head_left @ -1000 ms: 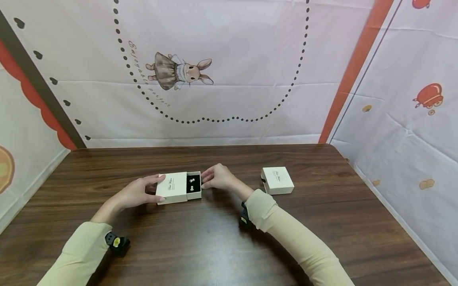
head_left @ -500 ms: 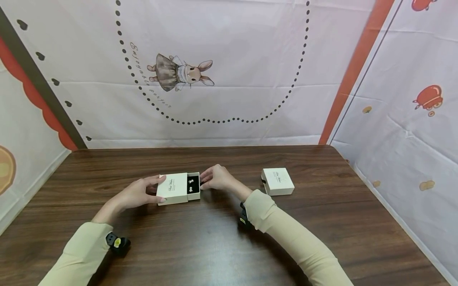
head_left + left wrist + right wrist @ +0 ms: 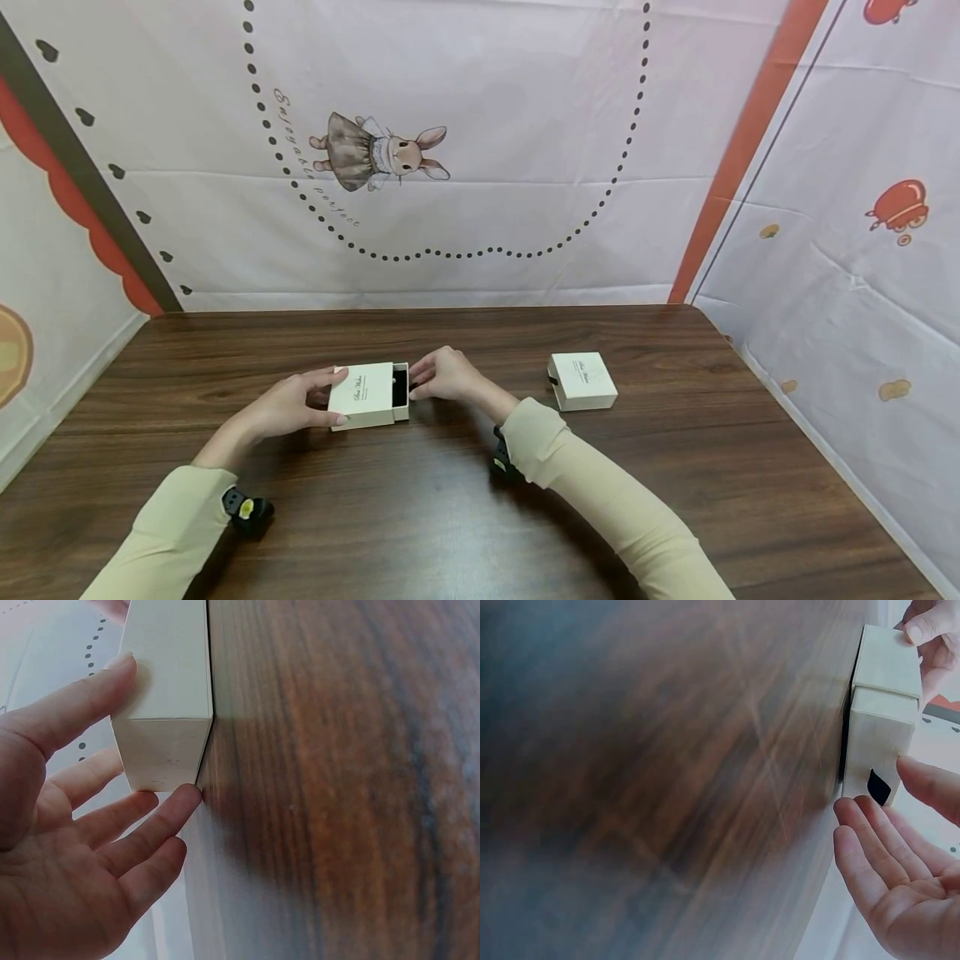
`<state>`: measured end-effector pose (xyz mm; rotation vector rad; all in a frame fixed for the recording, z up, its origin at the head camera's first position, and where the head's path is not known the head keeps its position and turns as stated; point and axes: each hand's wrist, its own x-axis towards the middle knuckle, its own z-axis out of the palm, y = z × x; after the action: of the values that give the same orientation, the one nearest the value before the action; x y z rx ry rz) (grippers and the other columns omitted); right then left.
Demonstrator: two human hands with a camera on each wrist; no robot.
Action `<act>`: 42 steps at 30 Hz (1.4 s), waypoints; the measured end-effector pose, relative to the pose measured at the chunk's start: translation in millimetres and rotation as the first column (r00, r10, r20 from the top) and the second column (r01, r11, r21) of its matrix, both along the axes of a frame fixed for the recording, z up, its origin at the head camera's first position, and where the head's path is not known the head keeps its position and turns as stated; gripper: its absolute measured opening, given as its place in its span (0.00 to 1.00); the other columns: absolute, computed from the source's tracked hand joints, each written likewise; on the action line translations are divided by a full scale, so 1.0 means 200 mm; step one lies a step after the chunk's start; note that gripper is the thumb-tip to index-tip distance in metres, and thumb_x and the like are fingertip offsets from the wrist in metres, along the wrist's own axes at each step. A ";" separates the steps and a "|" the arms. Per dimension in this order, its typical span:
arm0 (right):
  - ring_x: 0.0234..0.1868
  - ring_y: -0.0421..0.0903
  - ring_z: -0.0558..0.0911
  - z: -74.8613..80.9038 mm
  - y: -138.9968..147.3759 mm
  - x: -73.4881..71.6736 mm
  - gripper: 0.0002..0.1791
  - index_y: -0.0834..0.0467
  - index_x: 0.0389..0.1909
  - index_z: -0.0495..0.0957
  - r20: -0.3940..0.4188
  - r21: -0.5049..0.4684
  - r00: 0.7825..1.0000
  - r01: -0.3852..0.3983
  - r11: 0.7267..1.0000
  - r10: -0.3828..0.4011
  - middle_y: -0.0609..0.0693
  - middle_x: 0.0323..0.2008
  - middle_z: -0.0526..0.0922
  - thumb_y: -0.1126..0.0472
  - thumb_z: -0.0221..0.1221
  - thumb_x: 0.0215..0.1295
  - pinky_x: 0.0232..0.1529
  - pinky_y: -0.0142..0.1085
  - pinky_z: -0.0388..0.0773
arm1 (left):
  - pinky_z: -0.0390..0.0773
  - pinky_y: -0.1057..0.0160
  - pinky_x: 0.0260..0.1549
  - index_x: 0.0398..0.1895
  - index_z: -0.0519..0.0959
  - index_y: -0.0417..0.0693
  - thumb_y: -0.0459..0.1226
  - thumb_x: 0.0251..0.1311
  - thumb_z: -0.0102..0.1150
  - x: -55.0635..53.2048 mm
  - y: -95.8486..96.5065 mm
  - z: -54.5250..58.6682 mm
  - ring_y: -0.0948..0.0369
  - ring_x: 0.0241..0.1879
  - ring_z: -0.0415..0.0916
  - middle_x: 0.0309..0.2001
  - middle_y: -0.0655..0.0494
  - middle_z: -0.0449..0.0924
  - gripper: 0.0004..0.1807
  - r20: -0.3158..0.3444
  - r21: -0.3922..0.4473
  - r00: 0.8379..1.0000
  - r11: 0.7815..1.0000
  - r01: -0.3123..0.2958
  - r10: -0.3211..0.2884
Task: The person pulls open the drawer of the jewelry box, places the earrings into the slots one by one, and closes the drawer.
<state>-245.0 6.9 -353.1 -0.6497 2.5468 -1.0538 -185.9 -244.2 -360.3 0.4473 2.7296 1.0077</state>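
Head view, and the pale box sits on the desk between the hands: its outer sleeve on the left, its drawer poking partly out on the right. The left hand grips the sleeve, thumb on one long side, fingers on the other. Over on the right hand, fingers are apart and extended, fingertips at the drawer's end, around a small black tab. Looks like light, stiff card, smooth, likely to dent if squeezed; the sleeve's long sides and the middle of the drawer's end seem the best holds. Black lining shows in the gap, contents too small to tell. Farther right, a second box stands closed, near the right cuff and well apart from the drawer; nothing appears to block the drawer except those fingertips.
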 end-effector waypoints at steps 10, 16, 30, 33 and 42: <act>0.38 0.41 0.82 -0.01 -0.05 0.01 0.18 0.59 0.44 0.81 -0.007 0.010 1.000 0.000 1.000 0.000 0.50 0.37 0.84 0.61 0.68 0.49 0.39 0.31 0.76 | 0.70 0.47 0.46 0.67 0.57 0.38 0.48 0.47 0.66 0.00 0.00 0.01 0.45 0.52 0.71 0.66 0.32 0.50 0.46 0.018 0.001 1.000 1.000 0.001 -0.001; 0.38 0.41 0.82 -0.02 -0.07 0.01 0.17 0.59 0.43 0.81 -0.017 0.020 1.000 0.000 1.000 0.000 0.50 0.36 0.84 0.61 0.68 0.50 0.39 0.30 0.75 | 0.71 0.48 0.45 0.67 0.57 0.38 0.48 0.48 0.66 0.00 0.00 0.01 0.45 0.52 0.71 0.66 0.32 0.50 0.46 0.027 0.008 1.000 1.000 -0.001 0.001; 0.38 0.40 0.82 -0.01 -0.09 0.03 0.16 0.59 0.44 0.81 -0.002 0.027 1.000 -0.006 1.000 0.006 0.50 0.37 0.84 0.62 0.66 0.52 0.39 0.30 0.76 | 0.71 0.46 0.45 0.67 0.57 0.40 0.50 0.48 0.66 0.00 0.01 0.01 0.44 0.52 0.70 0.67 0.32 0.49 0.47 0.034 0.000 0.999 1.000 -0.008 0.008; 0.38 0.41 0.82 0.00 -0.06 0.01 0.17 0.60 0.44 0.80 0.005 0.002 1.000 -0.018 1.000 0.018 0.50 0.37 0.85 0.62 0.66 0.52 0.39 0.30 0.76 | 0.69 0.43 0.46 0.67 0.57 0.40 0.51 0.45 0.67 0.00 0.02 0.01 0.43 0.53 0.69 0.67 0.33 0.49 0.48 0.015 -0.024 1.000 1.000 -0.012 0.012; 0.41 0.42 0.82 0.08 0.11 -0.05 0.20 0.62 0.48 0.78 0.018 -0.052 1.000 0.017 0.999 -0.016 0.51 0.39 0.84 0.62 0.65 0.53 0.40 0.30 0.76 | 0.59 0.36 0.51 0.66 0.60 0.41 0.51 0.44 0.68 -0.02 0.05 0.04 0.37 0.61 0.56 0.67 0.37 0.53 0.48 -0.169 -0.054 0.984 0.996 -0.068 0.058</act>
<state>-255.7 28.2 -336.5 -0.6312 2.5214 -1.1297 -189.5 -234.8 -352.5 0.4572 2.9315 0.9396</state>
